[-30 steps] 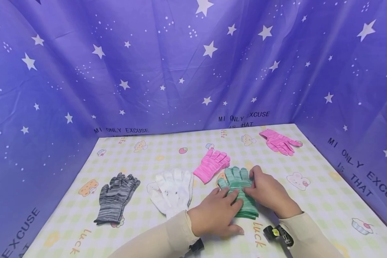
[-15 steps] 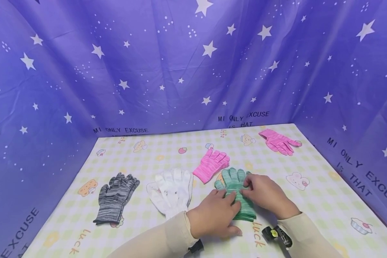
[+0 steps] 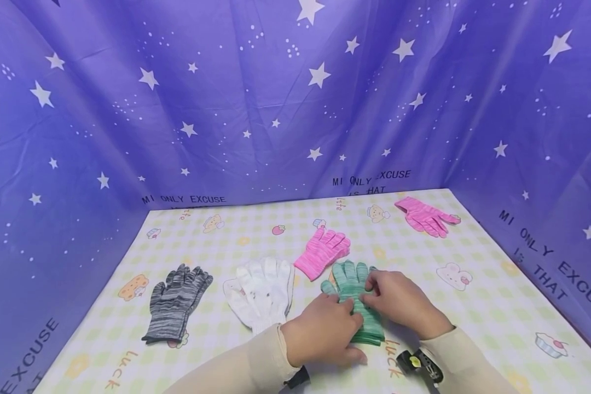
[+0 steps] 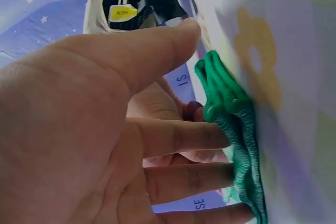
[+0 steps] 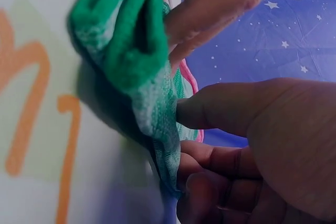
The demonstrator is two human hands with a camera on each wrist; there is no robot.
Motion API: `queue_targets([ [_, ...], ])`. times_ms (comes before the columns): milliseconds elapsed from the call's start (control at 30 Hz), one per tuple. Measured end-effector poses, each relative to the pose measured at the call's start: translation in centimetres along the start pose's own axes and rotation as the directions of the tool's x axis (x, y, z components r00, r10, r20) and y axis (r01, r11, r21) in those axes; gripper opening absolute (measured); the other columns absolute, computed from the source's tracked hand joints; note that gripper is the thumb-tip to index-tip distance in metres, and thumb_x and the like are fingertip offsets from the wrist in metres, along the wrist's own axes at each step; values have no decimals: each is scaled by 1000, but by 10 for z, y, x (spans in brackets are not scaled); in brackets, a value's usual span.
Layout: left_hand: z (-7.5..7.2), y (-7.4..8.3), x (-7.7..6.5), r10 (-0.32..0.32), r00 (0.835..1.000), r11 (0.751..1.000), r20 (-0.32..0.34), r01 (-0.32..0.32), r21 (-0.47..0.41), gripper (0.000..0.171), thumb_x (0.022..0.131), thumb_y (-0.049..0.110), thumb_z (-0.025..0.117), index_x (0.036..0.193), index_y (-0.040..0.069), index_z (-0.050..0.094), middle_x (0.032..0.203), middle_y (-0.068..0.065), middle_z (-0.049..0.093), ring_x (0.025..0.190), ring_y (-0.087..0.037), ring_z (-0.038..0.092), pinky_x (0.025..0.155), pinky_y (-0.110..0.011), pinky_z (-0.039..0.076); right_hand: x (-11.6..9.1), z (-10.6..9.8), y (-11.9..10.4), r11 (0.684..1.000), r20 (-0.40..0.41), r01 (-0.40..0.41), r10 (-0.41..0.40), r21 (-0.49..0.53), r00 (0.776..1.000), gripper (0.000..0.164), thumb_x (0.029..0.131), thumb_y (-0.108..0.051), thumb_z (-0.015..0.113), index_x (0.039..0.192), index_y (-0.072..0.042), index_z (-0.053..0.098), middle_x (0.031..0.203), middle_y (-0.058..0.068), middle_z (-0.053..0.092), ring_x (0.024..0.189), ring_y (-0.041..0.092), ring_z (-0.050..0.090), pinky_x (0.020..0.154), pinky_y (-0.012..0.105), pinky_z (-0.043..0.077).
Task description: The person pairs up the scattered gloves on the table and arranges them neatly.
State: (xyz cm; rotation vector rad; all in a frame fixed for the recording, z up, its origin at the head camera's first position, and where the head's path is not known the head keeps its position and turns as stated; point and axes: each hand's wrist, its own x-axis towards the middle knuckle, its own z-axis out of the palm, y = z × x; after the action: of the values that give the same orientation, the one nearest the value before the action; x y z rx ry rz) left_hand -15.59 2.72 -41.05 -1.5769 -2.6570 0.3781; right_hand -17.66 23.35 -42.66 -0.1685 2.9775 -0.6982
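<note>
A pair of green knitted gloves [image 3: 351,276], one stacked on the other, lies on the table with the fingers pointing away from me. My left hand [image 3: 322,331] rests on the left side of the gloves, its fingers nearly straight and its thumb held apart. In the left wrist view those fingertips touch the green cloth near the layered cuffs [image 4: 226,93]. My right hand [image 3: 406,301] pinches the gloves' right edge; the right wrist view shows its thumb [image 5: 210,107] on the cloth and its other fingers curled at the edge.
A white pair of gloves [image 3: 263,290] lies just left of my left hand, and grey-black gloves [image 3: 174,303] further left. One pink glove [image 3: 322,251] lies right behind the green ones; another pink glove [image 3: 428,216] is at the far right. A starry purple curtain [image 3: 276,109] surrounds the checked table.
The green gloves have slid a little left and toward me. My right hand has moved left with them; my left hand has shifted only slightly.
</note>
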Motion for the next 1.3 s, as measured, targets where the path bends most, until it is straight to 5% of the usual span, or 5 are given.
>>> queue_targets([
  [600, -14, 4, -9, -33, 999, 999, 29, 33, -11, 55, 85, 77, 64, 113, 30, 72, 91, 6, 70, 75, -13, 64, 68, -33, 54, -4, 5, -9, 997, 12, 59, -60, 39, 998, 18, 86, -27, 82, 91, -17, 67, 68, -7, 54, 59, 9, 48, 57, 27, 40],
  [867, -15, 4, -10, -85, 995, 993, 47, 88, -82, 42, 85, 71, 69, 92, 29, 73, 72, 10, 67, 64, -8, 63, 55, -33, 54, -6, 8, -16, 994, 41, 47, -51, 98, 998, 19, 86, -25, 83, 89, -18, 66, 68, -7, 56, 58, 8, 49, 57, 24, 41],
  [1300, -16, -1, -7, -123, 989, 973, 80, 136, -189, 43, 86, 70, 68, 87, 27, 71, 70, 10, 63, 61, -6, 56, 53, -32, 50, -5, 10, -20, 996, 13, 44, -46, 75, 999, 19, 86, -25, 82, 86, -19, 64, 67, -7, 54, 58, 8, 47, 57, 25, 40],
])
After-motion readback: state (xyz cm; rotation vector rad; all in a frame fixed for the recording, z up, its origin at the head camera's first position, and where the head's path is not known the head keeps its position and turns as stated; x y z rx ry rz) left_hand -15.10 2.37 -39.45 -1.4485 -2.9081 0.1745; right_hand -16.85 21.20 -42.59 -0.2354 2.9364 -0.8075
